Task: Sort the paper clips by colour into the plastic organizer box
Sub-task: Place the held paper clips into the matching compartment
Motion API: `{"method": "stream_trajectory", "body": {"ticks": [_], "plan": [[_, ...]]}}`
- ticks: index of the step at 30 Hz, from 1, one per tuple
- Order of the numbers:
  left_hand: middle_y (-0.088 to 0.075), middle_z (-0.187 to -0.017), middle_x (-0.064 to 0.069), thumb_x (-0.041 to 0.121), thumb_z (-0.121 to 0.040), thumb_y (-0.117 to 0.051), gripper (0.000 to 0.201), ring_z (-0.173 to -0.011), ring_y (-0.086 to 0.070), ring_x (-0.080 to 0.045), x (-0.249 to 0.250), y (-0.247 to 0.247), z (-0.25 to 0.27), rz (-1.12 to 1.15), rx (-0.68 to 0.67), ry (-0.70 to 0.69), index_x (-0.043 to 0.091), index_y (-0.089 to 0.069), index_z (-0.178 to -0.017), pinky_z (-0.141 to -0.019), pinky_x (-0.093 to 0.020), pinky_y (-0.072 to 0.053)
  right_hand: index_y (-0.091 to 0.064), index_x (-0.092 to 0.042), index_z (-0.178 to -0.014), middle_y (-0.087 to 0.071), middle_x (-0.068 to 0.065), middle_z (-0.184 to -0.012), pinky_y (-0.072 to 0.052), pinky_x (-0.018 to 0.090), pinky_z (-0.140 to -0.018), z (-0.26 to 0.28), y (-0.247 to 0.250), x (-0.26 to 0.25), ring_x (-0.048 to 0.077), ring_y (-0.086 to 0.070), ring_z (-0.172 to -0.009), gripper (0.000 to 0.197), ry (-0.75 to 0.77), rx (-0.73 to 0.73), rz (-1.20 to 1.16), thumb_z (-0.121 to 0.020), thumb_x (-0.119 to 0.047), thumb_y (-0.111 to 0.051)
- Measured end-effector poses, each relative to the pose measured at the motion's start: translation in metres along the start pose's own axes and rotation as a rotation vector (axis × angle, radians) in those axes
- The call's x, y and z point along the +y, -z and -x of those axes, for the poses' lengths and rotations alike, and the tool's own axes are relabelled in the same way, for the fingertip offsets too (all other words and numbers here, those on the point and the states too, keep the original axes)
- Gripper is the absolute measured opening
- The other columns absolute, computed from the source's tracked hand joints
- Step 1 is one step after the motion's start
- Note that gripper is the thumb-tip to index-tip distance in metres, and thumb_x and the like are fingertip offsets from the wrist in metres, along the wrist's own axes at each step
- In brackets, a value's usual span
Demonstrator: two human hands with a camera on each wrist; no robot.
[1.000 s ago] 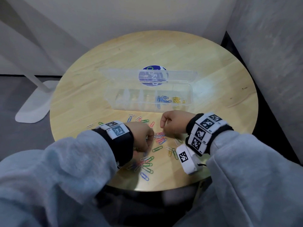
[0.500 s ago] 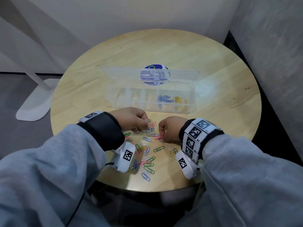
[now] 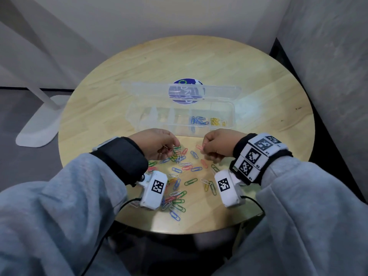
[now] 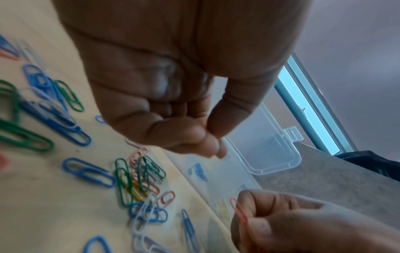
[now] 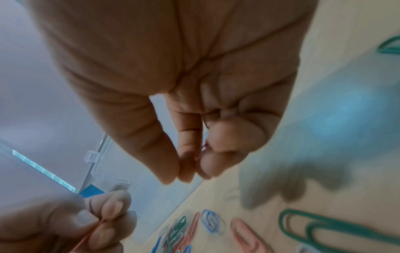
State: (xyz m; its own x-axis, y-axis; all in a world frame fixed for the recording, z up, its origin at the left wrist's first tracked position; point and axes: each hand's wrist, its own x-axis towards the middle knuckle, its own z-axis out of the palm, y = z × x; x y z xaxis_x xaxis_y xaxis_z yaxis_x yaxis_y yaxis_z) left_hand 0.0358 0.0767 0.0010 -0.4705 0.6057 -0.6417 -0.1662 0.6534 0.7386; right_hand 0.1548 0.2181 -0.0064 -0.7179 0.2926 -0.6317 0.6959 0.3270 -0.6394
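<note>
Loose coloured paper clips (image 3: 183,170) lie in a pile on the near part of the round wooden table (image 3: 199,60). Behind them stands the clear organizer box (image 3: 151,118) with its lid open; blue clips (image 3: 199,120) fill one compartment and yellow clips (image 3: 216,122) the one to its right. My left hand (image 3: 175,145) hovers above the pile, fingers curled, and pinches a red clip (image 5: 90,234). To its right, my right hand (image 3: 205,148) pinches another red clip (image 4: 238,212) between thumb and fingers, just in front of the box.
A round blue sticker (image 3: 186,90) shows through the open lid. A white stand base (image 3: 37,126) sits on the floor to the left. Grey walls close in behind and on the right. The table's near edge lies just under my wrists.
Both hands have moved forward from the near side of the pile towards the box. My left hand has turned palm-up with a red clip, and my right has lifted one off the table.
</note>
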Motion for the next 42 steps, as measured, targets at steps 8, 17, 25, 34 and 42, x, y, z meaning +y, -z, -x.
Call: {"method": "stream_trajectory", "body": {"ticks": [8,17,25,34,42], "plan": [[-0.047,-0.059,0.006,0.015,-0.083,-0.059,0.017,-0.053,-0.039,-0.010,0.000,-0.015,-0.002,-0.607,-0.020,-0.089,0.020,-0.053,-0.068,-0.050,-0.020,-0.032,-0.035,-0.009,-0.066,-0.044,0.009,-0.063,-0.027,0.014,-0.034,0.004,0.003,-0.009,0.015,-0.036,-0.049,0.026,-0.048,-0.016,-0.245,-0.089,0.003,-0.031],[-0.051,-0.087,0.006,0.022,-0.081,-0.063,0.021,-0.083,-0.048,-0.015,0.004,-0.043,-0.002,-1.238,-0.042,-0.274,0.027,-0.063,-0.102,-0.069,-0.026,-0.034,-0.045,-0.008,-0.075,-0.042,0.008,-0.063,-0.033,0.014,-0.034,0.007,0.001,-0.005,0.017,-0.038,-0.052,0.024,-0.164,-0.061,-0.217,-0.094,-0.001,-0.031],[-0.050,-0.080,0.007,0.023,-0.081,-0.063,0.013,-0.082,-0.048,-0.017,0.003,-0.042,-0.005,-1.281,-0.006,-0.234,0.023,-0.064,-0.095,-0.068,-0.027,-0.034,-0.065,-0.010,-0.095,-0.067,0.008,-0.092,-0.050,0.032,-0.078,0.004,-0.007,0.000,0.026,-0.063,-0.086,0.027,-0.116,0.065,0.456,-0.078,-0.031,-0.068],[-0.050,-0.057,0.006,0.014,-0.076,-0.067,0.017,-0.052,-0.045,-0.008,0.003,-0.017,-0.005,-0.761,-0.035,-0.135,0.019,-0.056,-0.064,-0.052,-0.018,-0.036,-0.064,-0.011,-0.087,-0.059,0.007,-0.085,-0.042,0.025,-0.068,-0.006,-0.025,-0.008,0.024,-0.055,-0.077,0.016,-0.083,0.033,0.714,-0.084,-0.025,-0.059],[-0.051,-0.069,-0.011,-0.015,-0.084,-0.032,0.037,-0.047,-0.053,-0.013,0.015,0.006,0.006,0.174,0.011,-0.073,0.010,-0.033,-0.057,-0.038,-0.013,-0.044,-0.066,-0.010,-0.079,-0.065,0.004,-0.076,-0.045,0.023,-0.061,0.005,-0.013,-0.009,0.019,-0.057,-0.065,0.006,0.001,0.004,0.586,-0.076,-0.015,-0.064]]}}
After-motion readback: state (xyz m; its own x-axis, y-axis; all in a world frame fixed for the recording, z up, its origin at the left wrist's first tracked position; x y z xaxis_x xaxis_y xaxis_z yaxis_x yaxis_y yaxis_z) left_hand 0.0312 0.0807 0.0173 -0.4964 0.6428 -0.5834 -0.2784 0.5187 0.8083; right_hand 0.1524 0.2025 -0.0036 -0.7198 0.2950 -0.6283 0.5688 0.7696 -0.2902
